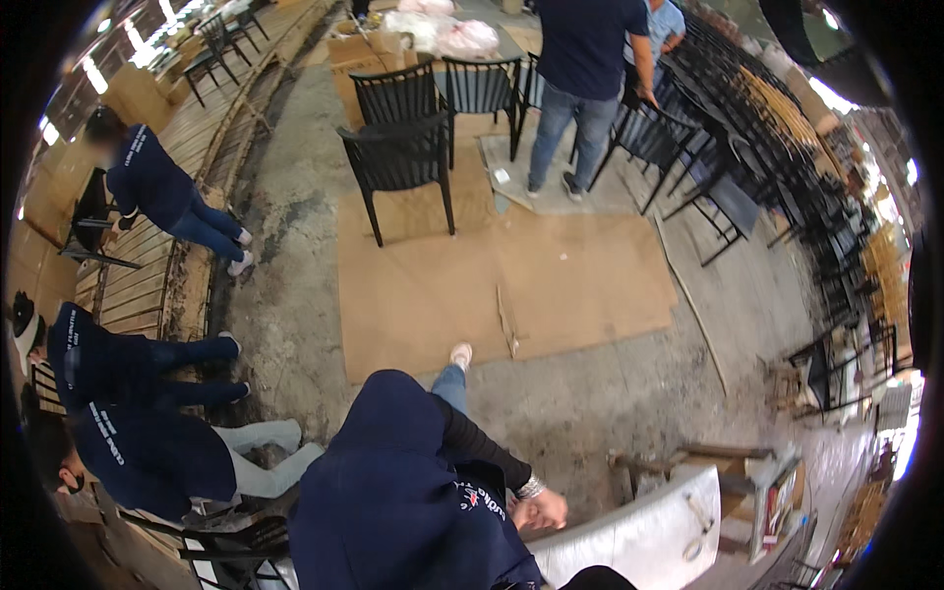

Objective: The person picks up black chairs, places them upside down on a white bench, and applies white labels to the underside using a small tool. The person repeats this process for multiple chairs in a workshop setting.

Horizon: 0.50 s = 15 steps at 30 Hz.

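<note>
Neither of my hands shows in the head view. Right in front of me, a person in a navy hood and top [393,482] fills the lower middle. That person's hand [539,511], with a bracelet at the wrist, is beside a pale, smooth-topped bench [639,536]; whether it holds anything cannot be made out. A dark rounded shape [595,578] cuts into the lower edge, and I cannot tell what it is.
Flattened cardboard [501,285] covers the concrete floor ahead. Black slatted chairs [398,152] stand beyond it. A standing person's hand touches another chair [649,138]. Stacked chair frames [777,147] line the right. Several people work at left beside a wooden slatted platform [147,265].
</note>
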Each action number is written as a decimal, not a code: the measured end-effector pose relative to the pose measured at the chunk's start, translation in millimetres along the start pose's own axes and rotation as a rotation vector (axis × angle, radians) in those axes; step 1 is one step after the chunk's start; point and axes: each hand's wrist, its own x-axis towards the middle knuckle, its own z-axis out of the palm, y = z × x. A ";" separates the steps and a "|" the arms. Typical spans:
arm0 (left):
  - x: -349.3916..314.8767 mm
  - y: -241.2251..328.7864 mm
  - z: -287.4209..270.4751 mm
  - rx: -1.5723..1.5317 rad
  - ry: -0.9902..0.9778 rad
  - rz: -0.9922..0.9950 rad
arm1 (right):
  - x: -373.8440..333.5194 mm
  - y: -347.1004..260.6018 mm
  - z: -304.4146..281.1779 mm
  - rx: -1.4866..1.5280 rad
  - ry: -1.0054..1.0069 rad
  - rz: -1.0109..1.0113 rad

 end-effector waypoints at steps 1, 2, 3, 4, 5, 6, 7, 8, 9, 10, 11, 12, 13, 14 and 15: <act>-20.3 24.0 -33.0 0.126 0.208 0.145 | 15.2 -3.2 16.2 0.038 0.022 0.008; -44.2 47.7 -65.1 0.267 0.473 0.458 | 28.0 -4.8 32.3 -0.047 0.075 0.053; -74.5 73.9 -104.2 0.401 0.643 0.633 | 39.3 -5.3 47.8 -0.060 0.053 0.075; -111.2 99.6 -139.6 0.296 0.708 0.652 | 50.1 -5.1 62.6 -0.074 0.030 0.097; -151.9 126.1 -172.5 0.342 0.841 0.644 | 61.4 -4.4 76.6 -0.129 0.037 0.105; -194.7 152.7 -199.1 0.280 0.974 0.773 | 74.1 -3.4 89.9 -0.197 0.031 0.102; -240.9 178.3 -221.1 0.043 1.006 0.750 | 88.5 -2.2 102.1 -0.281 0.036 0.077; -289.9 203.8 -239.7 0.068 1.121 0.824 | 104.1 -1.1 113.1 -0.373 0.034 0.048; -332.1 231.2 -250.9 0.190 1.346 0.928 | 120.1 -0.7 122.7 -0.478 0.032 0.010; -374.0 255.5 -256.0 0.326 1.516 1.104 | 135.9 -1.7 131.0 -0.580 0.032 -0.036; -408.4 277.9 -254.5 0.437 1.658 1.240 | 151.3 -4.5 138.1 -0.672 0.027 -0.089; -436.3 299.3 -251.2 0.557 1.735 1.420 | 166.3 -9.3 144.4 -0.777 0.014 -0.153; -457.3 319.3 -247.6 0.741 1.741 1.577 | 181.0 -16.4 150.2 -0.863 0.000 -0.216; -471.6 335.8 -238.4 0.811 1.661 1.722 | 195.7 -26.2 156.2 -0.972 -0.005 -0.201; -480.8 352.8 -230.5 0.843 1.451 1.843 | 210.9 -38.4 162.8 -1.070 -0.110 -0.330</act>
